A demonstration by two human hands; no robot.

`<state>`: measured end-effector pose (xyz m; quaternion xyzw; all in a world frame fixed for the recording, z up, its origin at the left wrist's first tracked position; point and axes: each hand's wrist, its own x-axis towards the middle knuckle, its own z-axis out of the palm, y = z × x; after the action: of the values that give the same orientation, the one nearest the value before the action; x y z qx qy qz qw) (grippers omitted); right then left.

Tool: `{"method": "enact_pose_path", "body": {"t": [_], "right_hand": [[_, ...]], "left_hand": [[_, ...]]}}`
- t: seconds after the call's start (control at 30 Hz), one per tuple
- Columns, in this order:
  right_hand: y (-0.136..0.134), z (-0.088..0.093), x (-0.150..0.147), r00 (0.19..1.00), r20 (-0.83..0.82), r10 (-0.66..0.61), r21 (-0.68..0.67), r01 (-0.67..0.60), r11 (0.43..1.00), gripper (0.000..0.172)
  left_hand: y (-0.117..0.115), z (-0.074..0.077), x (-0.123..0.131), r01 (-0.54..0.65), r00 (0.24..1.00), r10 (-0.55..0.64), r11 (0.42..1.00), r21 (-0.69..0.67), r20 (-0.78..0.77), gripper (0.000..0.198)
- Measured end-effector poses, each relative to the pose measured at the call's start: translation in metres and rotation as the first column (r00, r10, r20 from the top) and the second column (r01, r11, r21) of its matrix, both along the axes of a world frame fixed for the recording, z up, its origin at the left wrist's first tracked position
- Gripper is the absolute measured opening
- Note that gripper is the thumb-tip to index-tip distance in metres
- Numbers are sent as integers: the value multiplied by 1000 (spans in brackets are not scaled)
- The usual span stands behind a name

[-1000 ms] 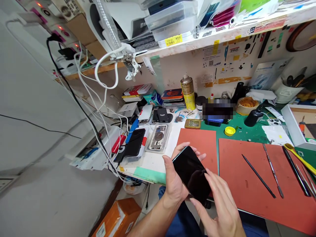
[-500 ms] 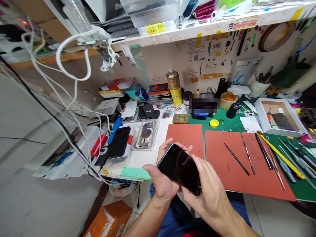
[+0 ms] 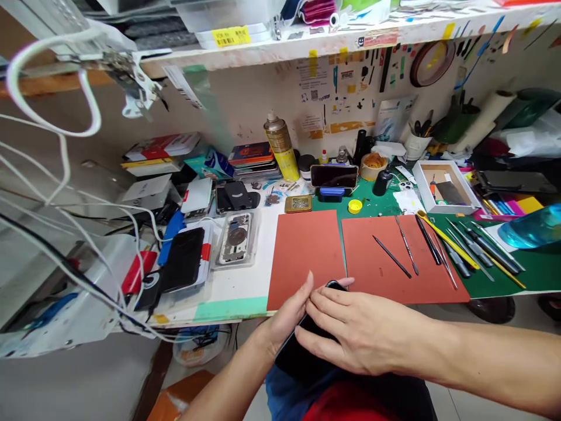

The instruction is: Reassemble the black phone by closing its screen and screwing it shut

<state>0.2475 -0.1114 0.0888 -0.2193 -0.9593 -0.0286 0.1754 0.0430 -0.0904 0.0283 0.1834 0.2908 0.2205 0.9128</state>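
A black smartphone (image 3: 302, 356) is tilted low over my lap, in front of the bench edge. My left hand (image 3: 289, 316) is closed around its left side, the thumb pointing up along the edge and fingertips showing beyond the top. Across the phone's dark face lies my right hand (image 3: 346, 330), back up, its bent fingers reaching the left edge by my left thumb. My right palm hides much of the screen. Just beyond the hands is a reddish-brown mat (image 3: 304, 257).
A second brown mat (image 3: 385, 257) carries thin metal tools. Left of the hands lie another black phone (image 3: 184, 257) and an opened phone body (image 3: 235, 238) in a clear tray. A spray can (image 3: 281, 146) stands behind, under a shelf (image 3: 263, 55). White cables (image 3: 127, 216) hang at left.
The phone has come down towards my lap and turned steeper. My right hand has shifted from its right edge to across its face. The view has swung right.
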Motion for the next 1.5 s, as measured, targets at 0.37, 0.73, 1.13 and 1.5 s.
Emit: {"method": "enact_pose_path", "body": {"t": [0.37, 0.73, 1.13, 1.5], "right_hand": [[-129, -103, -1, 502, -289, -815, -521, 632, 574, 70], [-137, -132, -49, 406, -277, -871, -633, 605, 483, 65], [-136, -130, -54, 336, -295, -894, -667, 598, 445, 57], [-135, -134, -52, 332, -319, -887, -639, 616, 461, 57]], "left_hand": [[-50, -20, 42, -690, 724, 687, 721, 71, 56, 67], [-57, -30, 48, -777, 621, 782, 607, 168, 51, 75], [-59, -36, 50, -759, 641, 761, 610, 226, 99, 77], [-64, -39, 48, -746, 655, 737, 595, 299, 167, 69]]}}
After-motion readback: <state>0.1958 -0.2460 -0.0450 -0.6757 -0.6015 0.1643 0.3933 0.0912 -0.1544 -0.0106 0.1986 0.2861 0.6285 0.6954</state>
